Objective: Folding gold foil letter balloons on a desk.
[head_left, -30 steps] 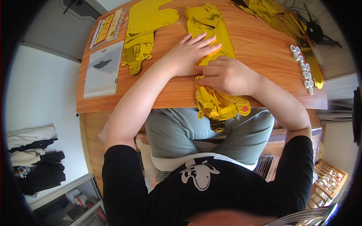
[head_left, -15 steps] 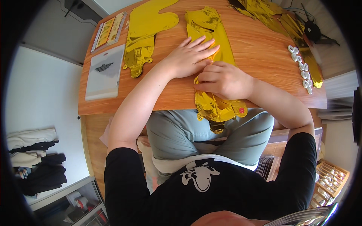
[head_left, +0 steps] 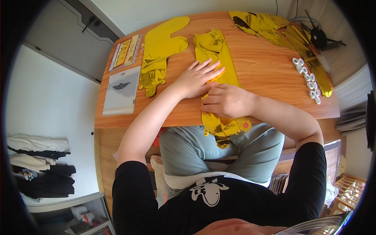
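One gold foil piece (head_left: 229,70) | beneath both hands (head_left: 196,80) (head_left: 232,101) | end overhanging table (head_left: 270,74)

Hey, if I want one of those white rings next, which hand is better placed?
Probably your right hand: it is nearer the white rings on the right of the table. Your left hand lies spread on the gold foil, farther from them.

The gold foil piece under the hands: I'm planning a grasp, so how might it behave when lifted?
The gold foil piece is probably floppy, since its lower end is crumpled and reaches past the edge of the table. It is likely light for its size, looking thin and flat. Its smooth, shiny stretches may be slippery.
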A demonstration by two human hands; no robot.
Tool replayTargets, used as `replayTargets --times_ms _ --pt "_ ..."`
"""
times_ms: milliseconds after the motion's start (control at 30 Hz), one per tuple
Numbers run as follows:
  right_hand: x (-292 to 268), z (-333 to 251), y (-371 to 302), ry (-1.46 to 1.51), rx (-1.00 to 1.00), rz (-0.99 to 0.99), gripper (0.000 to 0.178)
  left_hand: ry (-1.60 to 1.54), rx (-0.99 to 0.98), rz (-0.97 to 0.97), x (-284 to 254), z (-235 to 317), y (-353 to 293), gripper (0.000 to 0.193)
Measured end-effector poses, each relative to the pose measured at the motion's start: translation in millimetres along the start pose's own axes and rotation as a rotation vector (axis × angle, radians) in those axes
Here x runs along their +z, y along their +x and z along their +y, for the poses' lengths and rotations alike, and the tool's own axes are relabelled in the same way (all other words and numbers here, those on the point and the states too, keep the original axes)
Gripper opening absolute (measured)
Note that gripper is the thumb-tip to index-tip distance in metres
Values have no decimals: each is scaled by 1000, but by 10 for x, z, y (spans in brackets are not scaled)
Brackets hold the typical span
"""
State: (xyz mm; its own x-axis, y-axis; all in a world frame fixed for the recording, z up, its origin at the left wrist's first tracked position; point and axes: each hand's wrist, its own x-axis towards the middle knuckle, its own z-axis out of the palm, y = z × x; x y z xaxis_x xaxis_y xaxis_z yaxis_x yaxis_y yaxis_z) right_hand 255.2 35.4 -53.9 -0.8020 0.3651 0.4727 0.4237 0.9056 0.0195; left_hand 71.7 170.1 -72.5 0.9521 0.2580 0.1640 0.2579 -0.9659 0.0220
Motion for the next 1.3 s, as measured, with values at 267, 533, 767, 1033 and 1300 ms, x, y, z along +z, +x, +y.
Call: replayTargets --times_ms 267,533,767,1033,1300 --pt "27 1 -63 8 -8 -4 40 -1292 -370 34 -257 -255 127 78" --pt "-35 -49 -82 80 64 -106 38 -1061 -703 376 -191 -635 288 50" --pt "-3 -28 -12 183 60 -44 34 -344 -755 245 -273 -956 708 56" --pt "-15 -23 58 196 -1 5 30 -613 -433 350 -543 -1004 399 34" --pt "-20 -47 -44 194 43 1 30 -192 -283 220 -295 -530 206 50"
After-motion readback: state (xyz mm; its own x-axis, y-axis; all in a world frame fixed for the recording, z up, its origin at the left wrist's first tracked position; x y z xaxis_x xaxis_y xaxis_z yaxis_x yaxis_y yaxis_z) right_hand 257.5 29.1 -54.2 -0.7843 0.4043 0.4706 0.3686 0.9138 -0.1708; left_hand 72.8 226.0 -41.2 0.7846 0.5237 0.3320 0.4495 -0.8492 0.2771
